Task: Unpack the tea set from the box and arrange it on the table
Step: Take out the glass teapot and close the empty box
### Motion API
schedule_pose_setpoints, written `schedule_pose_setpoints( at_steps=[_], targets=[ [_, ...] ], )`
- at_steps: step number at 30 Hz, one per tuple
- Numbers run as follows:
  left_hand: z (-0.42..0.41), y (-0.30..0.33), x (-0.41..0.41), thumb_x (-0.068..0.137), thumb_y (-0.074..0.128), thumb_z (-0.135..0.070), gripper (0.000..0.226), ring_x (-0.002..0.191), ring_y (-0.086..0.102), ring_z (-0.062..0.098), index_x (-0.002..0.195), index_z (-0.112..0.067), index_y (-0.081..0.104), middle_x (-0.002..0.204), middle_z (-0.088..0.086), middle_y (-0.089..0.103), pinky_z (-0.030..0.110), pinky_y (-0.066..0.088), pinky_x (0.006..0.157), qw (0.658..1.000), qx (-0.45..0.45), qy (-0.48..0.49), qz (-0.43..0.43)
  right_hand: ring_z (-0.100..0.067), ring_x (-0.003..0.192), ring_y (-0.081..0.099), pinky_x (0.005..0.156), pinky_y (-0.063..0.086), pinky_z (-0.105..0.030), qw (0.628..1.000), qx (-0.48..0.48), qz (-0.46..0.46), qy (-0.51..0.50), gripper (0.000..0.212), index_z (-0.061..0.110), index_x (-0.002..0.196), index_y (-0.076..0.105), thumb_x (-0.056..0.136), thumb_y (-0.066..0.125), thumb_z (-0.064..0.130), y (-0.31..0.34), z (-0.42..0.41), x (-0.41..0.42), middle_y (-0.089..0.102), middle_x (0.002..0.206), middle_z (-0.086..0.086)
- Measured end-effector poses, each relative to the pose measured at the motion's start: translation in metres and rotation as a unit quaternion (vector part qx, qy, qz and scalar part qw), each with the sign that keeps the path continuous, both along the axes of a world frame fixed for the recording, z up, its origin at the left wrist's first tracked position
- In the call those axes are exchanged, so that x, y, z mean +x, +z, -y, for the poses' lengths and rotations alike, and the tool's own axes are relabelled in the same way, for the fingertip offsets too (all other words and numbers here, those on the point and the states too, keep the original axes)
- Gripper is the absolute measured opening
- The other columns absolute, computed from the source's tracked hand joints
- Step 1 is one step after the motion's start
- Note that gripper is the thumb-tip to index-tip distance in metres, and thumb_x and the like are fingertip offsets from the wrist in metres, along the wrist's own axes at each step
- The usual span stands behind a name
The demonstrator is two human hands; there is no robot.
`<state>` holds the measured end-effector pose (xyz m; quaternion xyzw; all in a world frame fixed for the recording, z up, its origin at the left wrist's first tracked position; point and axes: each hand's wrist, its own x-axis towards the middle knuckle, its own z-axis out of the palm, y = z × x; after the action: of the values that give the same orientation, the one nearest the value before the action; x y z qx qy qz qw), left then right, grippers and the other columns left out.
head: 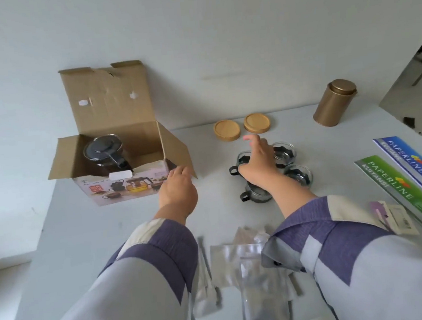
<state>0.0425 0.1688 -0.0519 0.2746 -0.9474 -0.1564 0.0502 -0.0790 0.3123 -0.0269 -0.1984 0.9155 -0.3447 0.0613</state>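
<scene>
An open cardboard box (130,185) stands at the back left of the table with its flaps spread. Inside it a glass teapot (105,154) with a dark lid and handle is still upright. My left hand (178,188) reaches toward the box's front right corner, fingers loosely bent, holding nothing. Several small glass cups (296,174) with dark handles are clustered on the table to the right. My right hand (257,161) hovers over them with fingers spread, empty. Two round wooden coasters (227,130) lie behind the cups.
A gold metal tin (334,102) stands at the back right. Two Paperline receipt books (402,180) lie along the right edge, with a small card beside them. Several silver foil pouches (254,271) lie near the front, between my sleeves. The wall is close behind the box.
</scene>
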Motion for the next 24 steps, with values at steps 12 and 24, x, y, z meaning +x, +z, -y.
schedule_pose_setpoints(
  at_steps=[12,24],
  targets=[
    [0.179,0.031,0.078,0.091,0.041,-0.014,0.049,0.137,0.026,0.024,0.140,-0.013,0.036,0.147,0.005,0.033,0.038,0.023,0.114,0.978,-0.040,0.177,-0.103,-0.023,0.100,0.061,0.079,0.046,-0.027,0.976,0.033,0.008,0.214,0.028,0.012,0.109,0.064,0.092,0.053,0.031,0.024,0.215,0.080,0.066,0.107,-0.004],
    [0.197,0.001,0.069,0.091,0.032,-0.004,0.046,0.113,0.054,0.030,0.135,-0.015,0.038,0.129,0.009,0.053,0.045,0.046,0.096,0.928,0.228,0.255,-0.145,-0.019,0.073,0.051,0.060,0.037,-0.026,0.947,0.211,0.124,0.208,0.027,0.003,0.106,0.057,0.098,0.045,0.027,0.002,0.273,0.089,0.048,0.073,-0.005]
  ],
)
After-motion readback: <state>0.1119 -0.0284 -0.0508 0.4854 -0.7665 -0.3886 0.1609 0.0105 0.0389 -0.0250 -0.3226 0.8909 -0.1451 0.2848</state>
